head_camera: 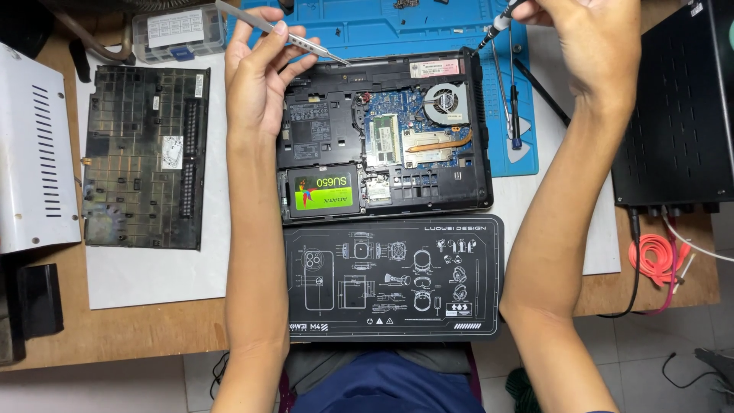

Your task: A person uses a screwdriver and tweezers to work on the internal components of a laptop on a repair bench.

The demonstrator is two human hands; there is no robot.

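While lying bottom-up and uncovered on the bench, takes up the middle of the view: open laptop [382, 138], far edge on the blue work mat [382, 27], near edge touching the black mat [394, 275] printed with line drawings

Left hand [256, 84] raised over the laptop's far-left corner, thumb and fingers pinched shut on slim metal tweezers [283, 34], points slanting down towards the rear edge, apparently not touching it

Right hand [592, 46] closed round the handle of a thin screwdriver [501, 23], tip down at the far-right corner of the chassis

Inside: round fan [446, 103] at the right, copper heat pipe [436, 141] running from it, memory module [382, 138] beside that, flat drive with a green label [323, 191] in the near-left bay

Probably stiff and fairly heavy as a whole, yet fragile within; best held by the thick plastic rim at the sides, never by the bare board, the fan or the pipe. Likely smooth enough to slide on the mat under sideways pressure

Tweezers and screwdriver light, rigid, sharp-tipped; liable to slip off small hardware and scratch the board

Removed bottom cover [145, 157] well apart at the left on a white sheet, thin and probably flexible. Spare tools [516, 115] just right of the laptop, a clear parts box [180, 30] at the far left, a black case [673, 107] and an orange cable [657, 256] at the right
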